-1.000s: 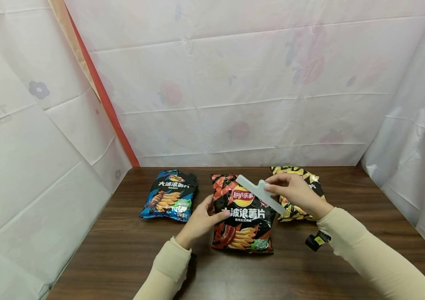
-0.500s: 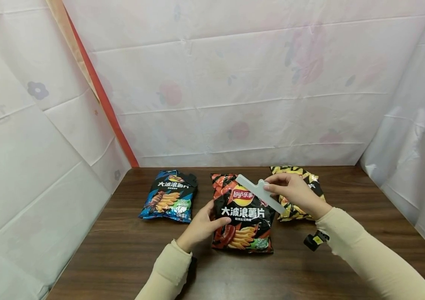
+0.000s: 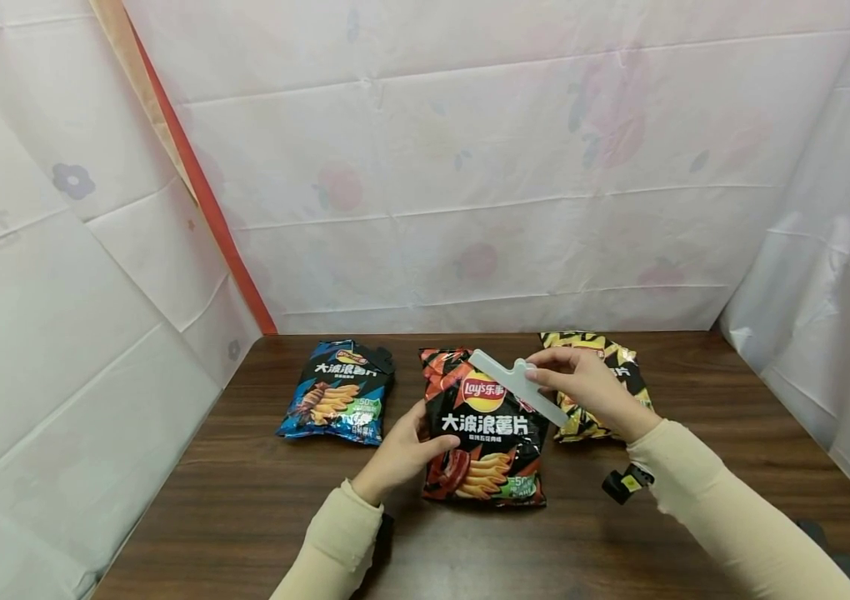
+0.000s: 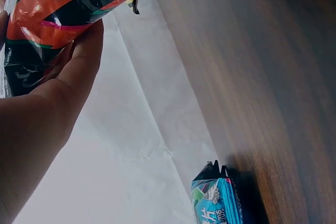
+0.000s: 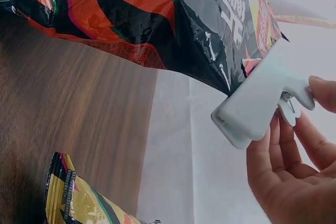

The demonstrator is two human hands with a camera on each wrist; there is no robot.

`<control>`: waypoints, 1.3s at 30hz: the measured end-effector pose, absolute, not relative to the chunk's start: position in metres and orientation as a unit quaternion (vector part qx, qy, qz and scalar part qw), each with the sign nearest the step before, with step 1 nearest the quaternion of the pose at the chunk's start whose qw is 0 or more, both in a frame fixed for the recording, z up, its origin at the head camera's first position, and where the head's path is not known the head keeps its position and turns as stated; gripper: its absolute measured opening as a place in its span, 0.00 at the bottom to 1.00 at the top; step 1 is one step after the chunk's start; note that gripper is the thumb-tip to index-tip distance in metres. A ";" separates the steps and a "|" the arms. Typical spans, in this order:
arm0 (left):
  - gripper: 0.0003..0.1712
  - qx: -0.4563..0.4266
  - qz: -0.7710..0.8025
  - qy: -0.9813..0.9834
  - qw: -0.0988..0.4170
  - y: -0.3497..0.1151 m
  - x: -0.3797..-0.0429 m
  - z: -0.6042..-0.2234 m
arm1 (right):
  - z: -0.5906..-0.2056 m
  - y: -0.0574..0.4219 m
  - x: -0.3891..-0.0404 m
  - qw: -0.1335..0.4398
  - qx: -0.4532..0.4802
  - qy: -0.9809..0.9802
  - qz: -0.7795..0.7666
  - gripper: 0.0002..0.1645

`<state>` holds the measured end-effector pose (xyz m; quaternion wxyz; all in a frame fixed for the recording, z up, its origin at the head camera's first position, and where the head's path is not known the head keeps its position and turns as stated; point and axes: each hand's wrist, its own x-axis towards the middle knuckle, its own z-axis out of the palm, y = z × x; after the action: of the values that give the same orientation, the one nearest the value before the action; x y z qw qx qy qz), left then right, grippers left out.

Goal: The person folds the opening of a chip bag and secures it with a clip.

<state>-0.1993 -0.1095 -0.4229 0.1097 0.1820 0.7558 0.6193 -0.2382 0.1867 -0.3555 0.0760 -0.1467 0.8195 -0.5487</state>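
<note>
My left hand [image 3: 406, 450] grips the left side of a red and black potato chip bag [image 3: 485, 450], thumb on the front and fingers behind. The bag is held tilted up, its printed face toward the head camera. A pale white bag clip [image 3: 522, 385] lies slantwise across the bag's upper right corner. With thumb and fingers, my right hand [image 3: 590, 383] pinches the clip's handle. In the right wrist view, the long bar of the clip [image 5: 257, 98] sits over the bag's corner, and the spring shows between the two handle tabs.
A blue chip bag [image 3: 335, 396] with a black clip [image 3: 382, 358] on its upper right corner lies on the left. Behind my right hand lies a yellow and black chip bag [image 3: 582, 425]. Dark pieces [image 3: 848, 571] rest on the wooden table [image 3: 245, 508] by the right sleeve.
My left thumb has slid slightly down the bag's front, uncovering the white lettering. The right hand and the clip have barely moved. Dark pieces by the right sleeve have come into view.
</note>
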 end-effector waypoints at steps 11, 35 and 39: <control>0.42 0.183 0.614 0.760 0.106 -0.110 -0.199 -0.424 | -0.361 0.192 -0.235 0.079 -0.165 0.820 -0.542 0.29; 0.43 0.186 0.622 0.754 0.100 -0.110 -0.198 -0.421 | -0.415 0.202 -0.202 0.074 -0.134 0.737 -0.658 0.38; 0.43 0.188 0.628 0.748 0.102 -0.109 -0.198 -0.422 | -0.423 0.195 -0.197 0.089 -0.111 0.728 -0.670 0.39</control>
<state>-0.1982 -0.1092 -0.4224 0.1018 0.1883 0.7484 0.6278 -0.1965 0.1955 -0.4229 0.0893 -0.1108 0.7284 -0.6702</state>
